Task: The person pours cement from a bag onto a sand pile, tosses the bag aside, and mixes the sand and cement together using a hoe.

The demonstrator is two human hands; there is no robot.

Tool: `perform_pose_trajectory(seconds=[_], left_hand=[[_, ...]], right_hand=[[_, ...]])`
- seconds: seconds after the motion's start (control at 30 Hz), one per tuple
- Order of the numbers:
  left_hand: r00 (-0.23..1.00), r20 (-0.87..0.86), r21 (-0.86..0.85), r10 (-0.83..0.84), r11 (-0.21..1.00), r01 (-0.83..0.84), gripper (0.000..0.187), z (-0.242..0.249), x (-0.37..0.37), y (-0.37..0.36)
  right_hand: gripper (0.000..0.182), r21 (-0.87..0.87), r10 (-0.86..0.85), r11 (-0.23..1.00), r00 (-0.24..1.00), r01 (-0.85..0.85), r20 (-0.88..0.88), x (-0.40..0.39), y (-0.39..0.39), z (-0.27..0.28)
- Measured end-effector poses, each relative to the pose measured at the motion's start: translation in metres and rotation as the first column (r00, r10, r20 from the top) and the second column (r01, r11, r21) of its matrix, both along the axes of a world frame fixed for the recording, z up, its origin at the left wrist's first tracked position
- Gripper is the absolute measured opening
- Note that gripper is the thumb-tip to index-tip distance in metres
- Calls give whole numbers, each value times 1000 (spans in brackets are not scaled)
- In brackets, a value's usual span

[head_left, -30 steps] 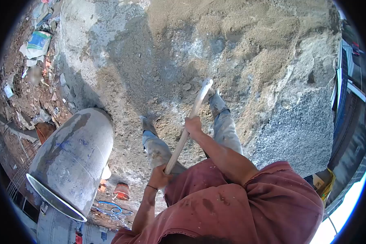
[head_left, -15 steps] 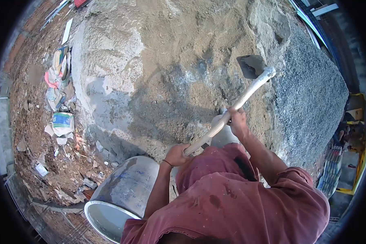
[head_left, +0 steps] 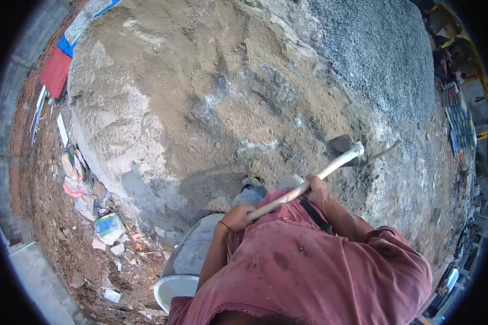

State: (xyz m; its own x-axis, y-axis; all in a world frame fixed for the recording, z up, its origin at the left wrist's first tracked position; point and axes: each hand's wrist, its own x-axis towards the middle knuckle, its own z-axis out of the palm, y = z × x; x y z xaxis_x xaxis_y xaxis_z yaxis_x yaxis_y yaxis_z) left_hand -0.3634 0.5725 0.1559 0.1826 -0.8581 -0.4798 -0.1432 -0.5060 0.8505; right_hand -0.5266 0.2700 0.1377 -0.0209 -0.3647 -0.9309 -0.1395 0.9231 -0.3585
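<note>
A hoe with a pale wooden handle (head_left: 287, 196) lies diagonally in front of my body. Its rear end is in my left hand (head_left: 237, 218), which has a dark band at the wrist. Farther up the handle, my right hand (head_left: 318, 190) is wrapped round the wood. The dark hoe blade (head_left: 340, 150) is low over the sandy ground at the right; whether it touches is unclear. Brown sand (head_left: 200, 54) with whitish powder patches spreads ahead of my feet.
A drum (head_left: 192, 252) stands at my left, close to my left arm. Grey gravel (head_left: 379, 54) is heaped at the upper right. A stick (head_left: 384, 153) is beyond the blade. Torn sacks (head_left: 109, 227) and rubble lie at the left.
The view has turned and shifted, so the gravel now appears higher. The hoe blade has come nearer to my body and lower in view. Both hands keep hold of the handle.
</note>
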Motion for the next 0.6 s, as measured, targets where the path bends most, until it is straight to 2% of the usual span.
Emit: perform_pose_trajectory(seconds=[0.07,0.1,0.23,0.27,0.3,0.37,0.43,0.47,0.5,0.53,0.57,0.6], left_hand=[[974,34,-22,-223,974,224,17,17,-4,-23],[963,44,-14,-265,964,266,17,23,-13,-31],[830,56,41,-554,832,553,21,34,-97,-73],[771,73,57,-633,774,630,22,34,-124,-86],[746,66,72,-663,749,659,22,30,-154,-101],[672,20,30,-740,672,740,24,21,-217,-125],[546,178,-18,-819,552,834,26,12,-272,-147],[524,183,-19,-832,530,848,26,29,-292,-160],[445,239,70,-863,472,879,27,58,-312,-176],[369,291,160,-883,425,891,28,78,-328,-188],[371,308,153,-876,431,889,28,83,-340,-197],[322,281,153,-904,374,915,29,90,-349,-203]], right_hand=[[27,53,-113,993,991,110,66,-59,9,-18],[25,106,-197,977,974,185,112,-92,14,-29],[23,105,-451,892,886,441,111,-231,47,-34],[30,65,-406,913,883,403,237,-274,54,-43],[30,81,-443,896,865,437,234,-317,54,-54],[39,248,-736,676,656,694,169,-380,68,-27],[45,99,-835,537,511,838,203,-452,93,-47],[44,176,-868,490,460,854,187,-472,102,-25],[44,169,-872,479,446,861,200,-494,114,-27],[44,262,-884,445,374,856,279,-515,132,-42],[44,354,-886,424,302,833,351,-528,139,-39],[44,374,-908,394,294,840,298,-537,141,-39]])
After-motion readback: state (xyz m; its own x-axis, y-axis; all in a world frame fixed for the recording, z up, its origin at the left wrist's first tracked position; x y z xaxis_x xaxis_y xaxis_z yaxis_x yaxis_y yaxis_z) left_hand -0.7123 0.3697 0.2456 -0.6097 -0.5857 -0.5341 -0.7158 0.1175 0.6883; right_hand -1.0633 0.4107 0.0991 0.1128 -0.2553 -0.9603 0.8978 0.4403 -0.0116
